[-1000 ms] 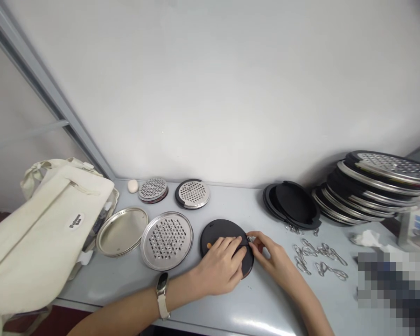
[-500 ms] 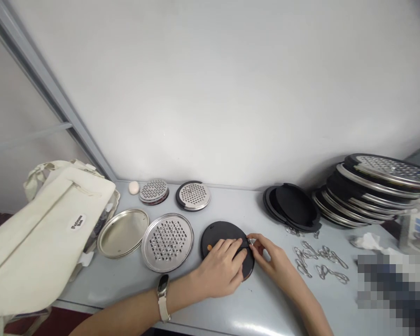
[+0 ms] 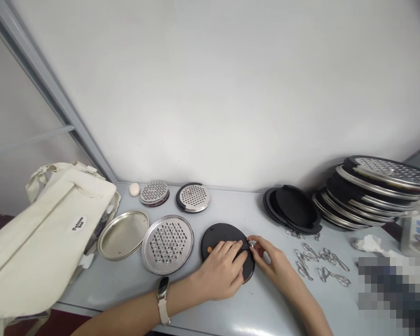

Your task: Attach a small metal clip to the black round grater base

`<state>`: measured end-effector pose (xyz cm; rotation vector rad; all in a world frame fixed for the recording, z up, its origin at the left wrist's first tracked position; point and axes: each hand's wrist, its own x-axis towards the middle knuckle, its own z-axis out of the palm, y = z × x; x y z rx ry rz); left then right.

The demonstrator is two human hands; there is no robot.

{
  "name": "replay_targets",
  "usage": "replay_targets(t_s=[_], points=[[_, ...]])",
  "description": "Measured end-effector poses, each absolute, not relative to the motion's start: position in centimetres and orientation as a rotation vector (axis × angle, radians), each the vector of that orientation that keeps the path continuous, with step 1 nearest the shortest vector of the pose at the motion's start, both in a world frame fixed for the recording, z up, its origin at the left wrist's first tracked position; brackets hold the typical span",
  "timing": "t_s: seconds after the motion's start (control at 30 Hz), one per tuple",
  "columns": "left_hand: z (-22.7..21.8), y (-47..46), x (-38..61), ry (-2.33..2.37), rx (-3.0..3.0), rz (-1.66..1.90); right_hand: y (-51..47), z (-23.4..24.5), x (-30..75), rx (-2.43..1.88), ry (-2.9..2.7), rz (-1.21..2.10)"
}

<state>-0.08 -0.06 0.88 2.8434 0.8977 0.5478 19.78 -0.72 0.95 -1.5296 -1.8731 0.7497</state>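
A black round plastic disc (image 3: 227,231) with a small orange spot lies on the grey table. My left hand (image 3: 224,270) holds it down from above, fingers bent over its face and thumb side at the near rim. On the disc's right edge, my right hand (image 3: 269,256) pinches a small shiny metal wire piece (image 3: 251,243) between thumb and fingertips. Most of that piece is hidden by the fingers. Left of the disc are a round grater plate (image 3: 168,245) and smooth metal discs (image 3: 124,235). Several bent wire loops (image 3: 310,254) lie to the right.
Smaller round graters (image 3: 195,197) and a pale round object (image 3: 134,189) sit by the wall. Black round trays (image 3: 297,210) and a leaning stack of graters (image 3: 367,196) stand at the right. A cream bag (image 3: 52,238) covers the left end; crumpled white paper (image 3: 369,242) lies far right.
The view shifts very slightly. Both hands stay in nearly the same place on the disc and the wire piece.
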Motion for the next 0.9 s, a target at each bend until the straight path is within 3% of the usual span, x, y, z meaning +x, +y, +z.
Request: replay_targets(t_s=[0.9], points=[[0.91,-0.01,-0.07,0.899,2.835,0.549,-0.69,0.15,20.30,-1.518,-1.877,0.730]])
